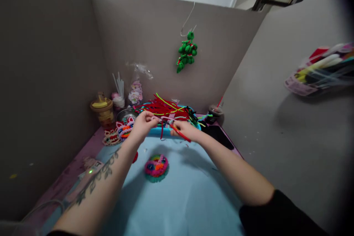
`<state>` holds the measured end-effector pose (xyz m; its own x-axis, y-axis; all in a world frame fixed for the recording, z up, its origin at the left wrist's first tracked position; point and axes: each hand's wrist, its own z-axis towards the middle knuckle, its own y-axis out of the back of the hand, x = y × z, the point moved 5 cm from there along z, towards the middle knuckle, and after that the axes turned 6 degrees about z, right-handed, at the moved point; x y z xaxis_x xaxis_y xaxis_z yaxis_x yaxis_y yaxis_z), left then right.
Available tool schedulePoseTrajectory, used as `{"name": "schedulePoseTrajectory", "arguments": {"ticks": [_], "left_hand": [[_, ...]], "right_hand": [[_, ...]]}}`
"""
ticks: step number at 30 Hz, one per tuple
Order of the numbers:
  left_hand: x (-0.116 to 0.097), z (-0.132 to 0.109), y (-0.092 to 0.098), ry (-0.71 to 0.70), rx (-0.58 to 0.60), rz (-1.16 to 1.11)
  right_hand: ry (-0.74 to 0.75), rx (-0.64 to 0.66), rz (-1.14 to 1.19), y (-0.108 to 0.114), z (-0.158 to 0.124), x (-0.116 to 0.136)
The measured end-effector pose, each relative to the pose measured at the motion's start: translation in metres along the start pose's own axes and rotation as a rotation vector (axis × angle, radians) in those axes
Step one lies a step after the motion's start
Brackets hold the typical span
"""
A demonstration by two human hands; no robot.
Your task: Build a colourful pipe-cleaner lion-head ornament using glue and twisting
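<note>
My left hand is closed in a pinch on a pale pink pipe cleaner, which stretches across towards my right hand. A short red pipe cleaner hangs down between the hands; what supports it is hard to make out. In my right hand are scissors with orange-red handles, their dark tips pointing left at the pink piece. Below the hands, a round fuzzy piece in pink, orange and teal with blue eyes lies on the light blue table mat.
Behind my hands stands a blue tray heaped with red, green and black pipe cleaners. Fuzzy faces and a lidded cup are at left. A drink cup and black phone-like slab are at right. A green ornament hangs above.
</note>
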<state>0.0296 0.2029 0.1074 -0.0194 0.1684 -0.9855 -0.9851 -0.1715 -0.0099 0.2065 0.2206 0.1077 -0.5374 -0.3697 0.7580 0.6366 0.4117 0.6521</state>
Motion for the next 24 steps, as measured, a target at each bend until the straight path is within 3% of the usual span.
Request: {"name": "schedulePoseTrajectory", "arguments": {"ticks": [4,8,11,14,16,20,22,24], "left_hand": [[0.008,0.045,0.001,0.003,-0.048,-0.032],[0.013,0.045,0.007,-0.014,-0.068,-0.048],[0.017,0.027,0.014,0.003,-0.072,-0.036],[0.024,0.002,0.017,0.064,-0.069,-0.032],[0.028,-0.015,0.016,0.109,-0.083,-0.019],[0.035,-0.045,0.005,0.164,-0.062,0.000],[0.039,-0.056,-0.003,0.168,-0.048,-0.006],[0.041,-0.065,-0.009,0.137,-0.038,-0.001]], "right_hand": [[-0.007,-0.065,-0.129,0.025,0.062,-0.018],[-0.060,-0.191,-0.156,0.035,0.075,-0.036],[-0.015,-0.215,-0.123,0.035,0.042,-0.040],[0.000,-0.042,-0.213,0.021,-0.015,-0.054],[-0.084,0.020,-0.312,0.011,-0.052,-0.076],[-0.292,-0.057,-0.392,0.000,-0.095,-0.113],[-0.272,-0.133,-0.377,-0.006,-0.095,-0.107],[-0.136,-0.280,-0.312,-0.011,-0.086,-0.082]]}}
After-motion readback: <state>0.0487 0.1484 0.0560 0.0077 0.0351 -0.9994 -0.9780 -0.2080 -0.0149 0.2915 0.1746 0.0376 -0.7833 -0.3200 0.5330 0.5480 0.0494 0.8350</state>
